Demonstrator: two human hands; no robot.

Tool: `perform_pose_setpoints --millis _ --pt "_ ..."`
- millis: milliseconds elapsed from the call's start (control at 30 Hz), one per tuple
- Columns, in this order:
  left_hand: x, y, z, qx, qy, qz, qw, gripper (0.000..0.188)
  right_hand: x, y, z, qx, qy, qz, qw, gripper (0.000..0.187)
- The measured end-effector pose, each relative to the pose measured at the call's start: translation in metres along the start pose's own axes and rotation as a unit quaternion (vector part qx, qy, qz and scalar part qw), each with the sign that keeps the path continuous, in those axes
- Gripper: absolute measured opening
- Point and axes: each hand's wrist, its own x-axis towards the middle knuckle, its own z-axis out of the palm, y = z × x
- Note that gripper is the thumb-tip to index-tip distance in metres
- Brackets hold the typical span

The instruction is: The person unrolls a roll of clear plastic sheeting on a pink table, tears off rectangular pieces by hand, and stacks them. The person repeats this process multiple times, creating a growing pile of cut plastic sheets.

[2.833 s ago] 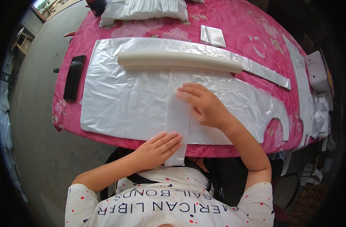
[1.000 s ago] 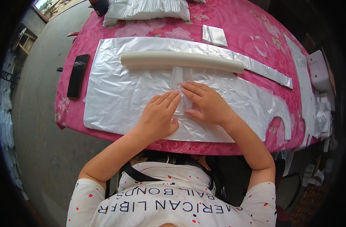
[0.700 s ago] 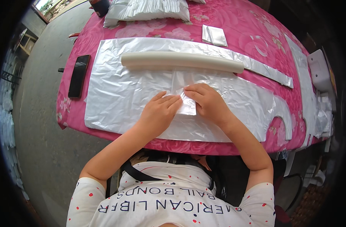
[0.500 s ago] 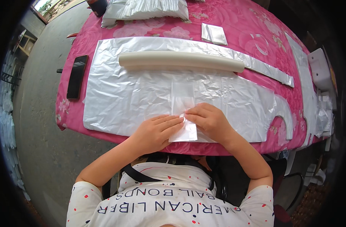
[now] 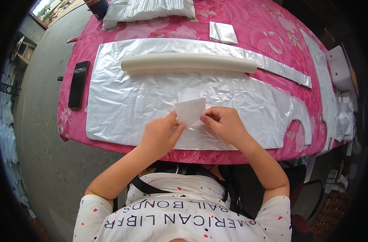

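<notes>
A small folded plastic bag (image 5: 190, 111), whitish and see-through, is held up between my two hands. At its left edge my left hand (image 5: 161, 131) pinches it between thumb and fingers. My right hand (image 5: 223, 124) grips its right edge with thumb and fingertips. Beneath them lies a wide stack of flat plastic bags (image 5: 123, 109), with handle strips reaching to the right. Across the far part of the stack rests a long cream-coloured tube (image 5: 188, 63).
A black phone (image 5: 78, 84) lies left of the stack on the pink flowered tablecloth (image 5: 268, 38). Beyond the tube sits a folded plastic packet (image 5: 223, 32). A thick pile of folded bags (image 5: 149, 10) and a dark cup (image 5: 97, 8) stand at the far left.
The plastic bag has gone from a long strip lying on the stack to a shorter folded piece, lifted up. Both hands have risen with it, the left one moving slightly left.
</notes>
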Motion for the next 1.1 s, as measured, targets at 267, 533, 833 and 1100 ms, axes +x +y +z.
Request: perform_pose_setpoints --millis 267,533,833,1100 --pt "0.017 0.007 -0.004 -0.061 0.001 -0.102 0.993 0.068 0.017 -0.017 -0.006 -0.003 -0.043 0.136 0.99 0.024" --pt "0.025 0.005 -0.01 -0.1 -0.023 -0.145 0.984 0.076 0.017 -0.014 -0.001 -0.036 -0.025 0.129 0.991 0.024" --pt "0.023 0.004 0.015 0.178 0.064 0.154 0.97 0.073 0.016 -0.015 0.001 -0.07 -0.01 0.104 0.992 0.023" --pt "0.022 0.002 0.034 0.202 -0.014 0.098 0.974 0.099 0.015 -0.014 0.002 -0.126 0.0 0.082 0.989 0.021"
